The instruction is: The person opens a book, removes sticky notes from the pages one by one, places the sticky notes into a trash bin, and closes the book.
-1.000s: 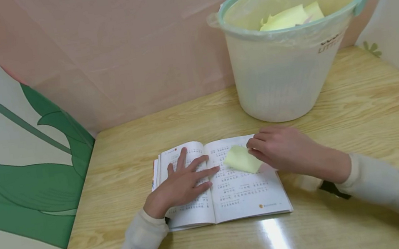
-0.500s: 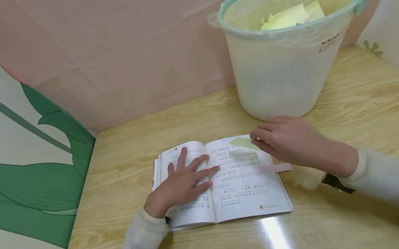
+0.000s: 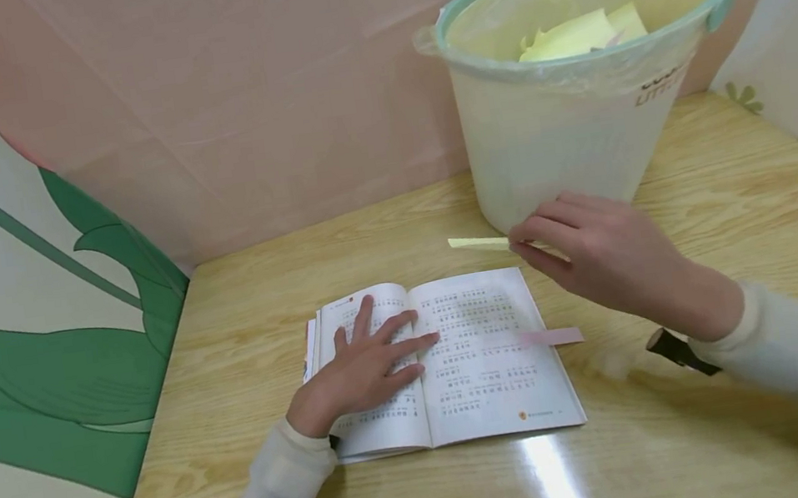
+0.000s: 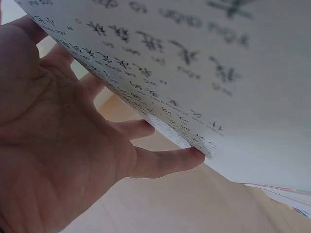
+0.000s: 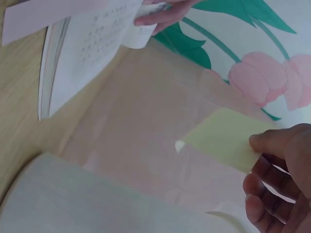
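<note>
An open book (image 3: 493, 388) with printed pages lies on the wooden table. My left hand (image 3: 365, 371) rests on its left page with fingers spread, the fingertips reaching across the fold; the left wrist view shows the fingers (image 4: 170, 161) straight against the page. Thumb and fingertips of my right hand (image 3: 597, 256) pinch a yellow sticky note (image 3: 477, 244) by one end, raised beyond the book's top edge and in front of the bin. In the right wrist view the note (image 5: 226, 138) is flat with one corner curled. A pink paper strip (image 3: 554, 337) sticks out from the right page's edge.
A tall whitish bin (image 3: 551, 136) with a green rim and plastic liner stands at the back right. Crumpled yellow papers (image 3: 571, 35) show inside it. A pink wall covering (image 3: 260, 116) rises behind the table (image 3: 230, 347), with a tulip-patterned panel (image 3: 31, 272) at left.
My right hand has lifted the yellow sticky note off the right page and carried it up and back towards the bin, uncovering the pink strip. My left hand has stayed in place.
</note>
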A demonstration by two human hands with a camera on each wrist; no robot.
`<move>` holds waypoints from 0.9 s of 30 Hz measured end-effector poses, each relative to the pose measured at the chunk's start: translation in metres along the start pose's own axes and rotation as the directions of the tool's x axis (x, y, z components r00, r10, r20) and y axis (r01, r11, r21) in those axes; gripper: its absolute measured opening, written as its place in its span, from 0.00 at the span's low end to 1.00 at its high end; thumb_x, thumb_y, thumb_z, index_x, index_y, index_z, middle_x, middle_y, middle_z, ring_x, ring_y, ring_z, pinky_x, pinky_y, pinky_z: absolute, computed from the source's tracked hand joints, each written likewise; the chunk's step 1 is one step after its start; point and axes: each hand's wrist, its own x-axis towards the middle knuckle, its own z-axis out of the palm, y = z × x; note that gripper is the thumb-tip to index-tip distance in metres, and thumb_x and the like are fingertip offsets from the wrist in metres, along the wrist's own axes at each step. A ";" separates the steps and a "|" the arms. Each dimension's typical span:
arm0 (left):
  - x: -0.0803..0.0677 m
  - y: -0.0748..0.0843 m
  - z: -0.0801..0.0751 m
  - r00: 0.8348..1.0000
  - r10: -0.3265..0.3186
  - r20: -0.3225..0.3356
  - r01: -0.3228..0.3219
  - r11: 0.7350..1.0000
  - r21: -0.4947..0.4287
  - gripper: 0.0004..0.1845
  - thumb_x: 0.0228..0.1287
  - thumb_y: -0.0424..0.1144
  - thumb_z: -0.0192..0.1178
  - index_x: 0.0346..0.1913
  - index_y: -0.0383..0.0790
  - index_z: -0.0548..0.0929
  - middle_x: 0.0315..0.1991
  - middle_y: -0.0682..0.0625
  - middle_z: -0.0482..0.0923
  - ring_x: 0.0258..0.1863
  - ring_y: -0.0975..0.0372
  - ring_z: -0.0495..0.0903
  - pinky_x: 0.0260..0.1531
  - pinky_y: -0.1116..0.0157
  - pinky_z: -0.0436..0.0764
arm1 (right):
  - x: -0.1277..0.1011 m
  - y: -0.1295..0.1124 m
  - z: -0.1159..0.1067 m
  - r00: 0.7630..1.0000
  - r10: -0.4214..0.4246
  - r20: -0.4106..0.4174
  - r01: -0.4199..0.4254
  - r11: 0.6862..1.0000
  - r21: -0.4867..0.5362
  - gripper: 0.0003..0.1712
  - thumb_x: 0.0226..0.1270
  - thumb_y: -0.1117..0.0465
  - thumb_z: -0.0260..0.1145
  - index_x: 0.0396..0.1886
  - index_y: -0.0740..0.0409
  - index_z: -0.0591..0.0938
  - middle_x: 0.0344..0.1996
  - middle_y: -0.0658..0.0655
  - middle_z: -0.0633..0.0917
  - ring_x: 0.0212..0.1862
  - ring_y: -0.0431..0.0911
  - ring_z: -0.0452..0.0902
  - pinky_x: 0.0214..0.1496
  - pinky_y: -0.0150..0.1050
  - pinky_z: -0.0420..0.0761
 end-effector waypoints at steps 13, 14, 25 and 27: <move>-0.003 0.002 -0.001 1.000 0.009 0.001 -0.009 1.000 0.005 0.24 0.76 0.57 0.48 0.72 0.73 0.66 0.80 0.59 0.52 0.79 0.37 0.28 0.61 0.23 0.51 | 0.016 -0.005 -0.015 0.967 0.020 -0.255 -0.008 0.999 0.046 0.03 0.61 0.64 0.70 0.34 0.59 0.88 0.31 0.57 0.88 0.34 0.55 0.81 0.38 0.47 0.77; -0.003 0.002 -0.001 1.000 0.009 0.001 -0.009 1.000 0.004 0.24 0.76 0.57 0.49 0.72 0.73 0.66 0.79 0.59 0.52 0.79 0.37 0.27 0.61 0.23 0.51 | 0.017 -0.007 -0.015 0.965 0.015 -0.263 0.000 0.999 0.054 0.03 0.62 0.65 0.70 0.33 0.59 0.88 0.31 0.58 0.88 0.34 0.55 0.81 0.38 0.47 0.77; -0.006 0.004 -0.001 1.000 -0.013 0.001 0.013 0.999 -0.033 0.24 0.75 0.56 0.50 0.71 0.72 0.67 0.78 0.62 0.57 0.79 0.40 0.24 0.62 0.23 0.49 | 0.038 -0.011 -0.028 0.898 0.113 -0.425 -0.068 0.990 0.120 0.06 0.52 0.72 0.75 0.31 0.63 0.88 0.32 0.62 0.88 0.39 0.61 0.78 0.51 0.39 0.74; -0.006 0.005 -0.001 1.000 -0.011 0.000 0.011 0.999 -0.035 0.24 0.75 0.55 0.50 0.71 0.71 0.68 0.78 0.61 0.57 0.79 0.39 0.24 0.62 0.22 0.49 | 0.045 -0.008 -0.034 0.854 0.173 -0.491 -0.119 0.983 0.139 0.05 0.53 0.70 0.75 0.31 0.63 0.88 0.33 0.63 0.88 0.40 0.63 0.77 0.55 0.35 0.72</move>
